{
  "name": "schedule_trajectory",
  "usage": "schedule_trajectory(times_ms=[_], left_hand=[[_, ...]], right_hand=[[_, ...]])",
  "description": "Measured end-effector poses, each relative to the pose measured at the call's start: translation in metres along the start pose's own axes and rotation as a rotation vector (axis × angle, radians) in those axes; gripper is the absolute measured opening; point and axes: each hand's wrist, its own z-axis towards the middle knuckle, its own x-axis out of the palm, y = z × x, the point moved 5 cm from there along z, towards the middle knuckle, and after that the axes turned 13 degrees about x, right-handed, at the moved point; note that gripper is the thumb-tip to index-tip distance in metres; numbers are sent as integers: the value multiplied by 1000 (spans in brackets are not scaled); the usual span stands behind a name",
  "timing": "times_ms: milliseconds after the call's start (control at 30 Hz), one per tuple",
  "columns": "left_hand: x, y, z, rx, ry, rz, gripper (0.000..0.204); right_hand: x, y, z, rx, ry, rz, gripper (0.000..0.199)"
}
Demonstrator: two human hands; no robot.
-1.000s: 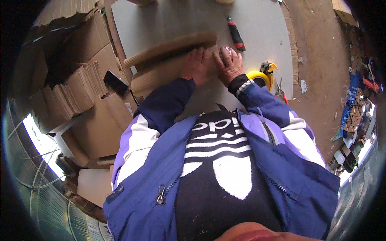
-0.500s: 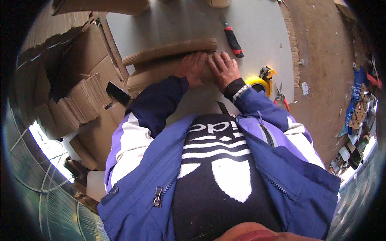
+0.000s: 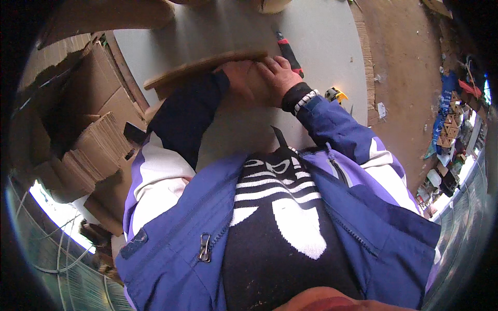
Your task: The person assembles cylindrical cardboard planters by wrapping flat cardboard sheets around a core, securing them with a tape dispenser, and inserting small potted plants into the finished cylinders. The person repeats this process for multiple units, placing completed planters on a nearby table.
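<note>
A folded brown cardboard piece (image 3: 192,68) lies across the pale tabletop in front of me, its long edge slanting up to the right. My left hand (image 3: 239,79) bends over it near its right end, its fingertips largely hidden. Close beside it, my right hand (image 3: 280,75) curls its fingers down onto the same end of the cardboard. Just beyond the right hand lies a red-and-black handled tool (image 3: 289,53). A yellow-and-black tape dispenser (image 3: 336,95) sits right of my right wrist, partly covered by the sleeve.
Stacked flattened cardboard (image 3: 98,140) fills the left side, with a dark flat phone-like object (image 3: 135,132) on it. More cardboard (image 3: 109,18) juts over the table's far left. Brown floor (image 3: 402,67) runs along the right, with assorted clutter (image 3: 451,135) at its edge.
Both hands have closed further over the cardboard, which looks narrower and more folded. The view has shifted, and my right sleeve now covers the yellow tape roll and most of the red-handled pruners.
</note>
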Motion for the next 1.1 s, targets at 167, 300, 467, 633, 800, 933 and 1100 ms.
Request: schedule_trajectory(times_ms=[167, 300, 467, 633, 800, 933, 1100], left_hand=[[58, 8, -9, 28, -260, -164, 104], [86, -5, -9, -49, -284, -282, 109], [70, -15, -11, -155, -205, -323, 109], [51, -25, -36, -135, -385, -359, 119], [45, -41, -54, -221, -574, -176, 125], [22, -50, -41, -207, -504, 5, 120], [6, -40, -18, 110, -329, -66, 103]], right_hand=[[0, 12, -24, -190, -65, -14, 56], [13, 7, -66, -265, -334, -158, 48], [23, -4, -64, -281, -406, -77, 50], [11, 7, -50, -243, -268, -62, 65], [5, 10, -15, -205, -24, -70, 66], [-1, 14, -5, -246, -43, -57, 61], [-10, 21, -33, -282, -284, -123, 54]])
